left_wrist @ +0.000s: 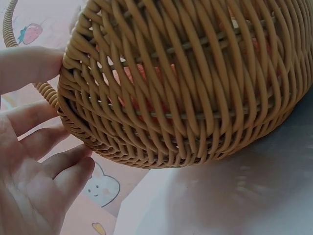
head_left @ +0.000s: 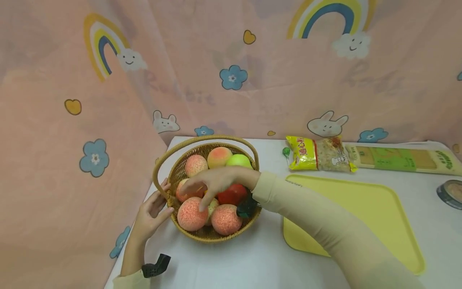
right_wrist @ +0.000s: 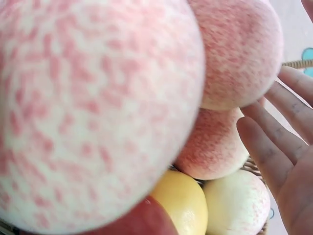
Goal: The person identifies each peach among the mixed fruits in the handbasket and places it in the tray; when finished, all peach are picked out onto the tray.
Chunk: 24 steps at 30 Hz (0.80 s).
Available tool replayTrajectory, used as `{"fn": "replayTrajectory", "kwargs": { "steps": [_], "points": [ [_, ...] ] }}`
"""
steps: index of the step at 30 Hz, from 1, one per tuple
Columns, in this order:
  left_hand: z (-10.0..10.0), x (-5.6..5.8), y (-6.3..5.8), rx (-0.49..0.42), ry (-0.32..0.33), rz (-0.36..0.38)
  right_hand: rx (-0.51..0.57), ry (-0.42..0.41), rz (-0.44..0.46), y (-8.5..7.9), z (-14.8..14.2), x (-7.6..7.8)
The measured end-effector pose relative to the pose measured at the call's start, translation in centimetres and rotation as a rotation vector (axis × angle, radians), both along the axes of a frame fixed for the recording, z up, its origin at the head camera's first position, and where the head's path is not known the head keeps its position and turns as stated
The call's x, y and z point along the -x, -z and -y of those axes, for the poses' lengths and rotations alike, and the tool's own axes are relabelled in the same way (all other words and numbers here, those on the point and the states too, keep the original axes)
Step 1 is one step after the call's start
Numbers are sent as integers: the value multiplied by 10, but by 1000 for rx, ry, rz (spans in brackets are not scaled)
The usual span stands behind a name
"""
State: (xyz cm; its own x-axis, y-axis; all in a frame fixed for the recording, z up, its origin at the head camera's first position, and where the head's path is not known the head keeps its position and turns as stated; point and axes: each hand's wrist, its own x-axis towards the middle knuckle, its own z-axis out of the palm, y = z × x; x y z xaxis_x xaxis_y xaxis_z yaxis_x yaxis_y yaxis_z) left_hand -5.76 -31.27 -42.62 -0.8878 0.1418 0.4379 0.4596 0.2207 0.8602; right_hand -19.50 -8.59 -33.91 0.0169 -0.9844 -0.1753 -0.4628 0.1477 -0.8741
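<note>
A round wicker basket (head_left: 216, 237) with a hoop handle stands at the table's back left corner, full of fruit. It holds several speckled pink peaches (head_left: 191, 214), a red apple (head_left: 232, 194) and a green apple (head_left: 238, 160). My right hand (head_left: 207, 184) reaches over the fruit, its fingers (right_wrist: 279, 147) straight and spread beside the peaches (right_wrist: 239, 49), gripping nothing. My left hand (head_left: 151, 210) rests against the basket's left side near the handle's base. Its thumb (left_wrist: 27, 66) touches the woven wall (left_wrist: 186, 88) and its other fingers lie loose beside it.
A yellow tray (head_left: 353, 208) lies right of the basket on the white table (head_left: 252, 261). Behind it lie a yellow food packet (head_left: 319, 158), a long green-and-tan packet (head_left: 400, 158) and a green lollipop (head_left: 286, 151). A round tin (head_left: 451, 194) sits at the right edge. Pink patterned cloth hangs behind and to the left.
</note>
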Motion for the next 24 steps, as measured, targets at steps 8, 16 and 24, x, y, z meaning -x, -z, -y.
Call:
{"fn": "replayTrajectory", "kwargs": {
  "steps": [8,16,24],
  "points": [
    [0,-1,-6,89,-40,-15,-81,-18,-69,5,4,-7],
    [2,0,-5,121,-32,44,-92,5,-104,11,3,-10],
    [4,1,-3,124,-44,89,-52,35,-161,11,4,-11]
  ]
}}
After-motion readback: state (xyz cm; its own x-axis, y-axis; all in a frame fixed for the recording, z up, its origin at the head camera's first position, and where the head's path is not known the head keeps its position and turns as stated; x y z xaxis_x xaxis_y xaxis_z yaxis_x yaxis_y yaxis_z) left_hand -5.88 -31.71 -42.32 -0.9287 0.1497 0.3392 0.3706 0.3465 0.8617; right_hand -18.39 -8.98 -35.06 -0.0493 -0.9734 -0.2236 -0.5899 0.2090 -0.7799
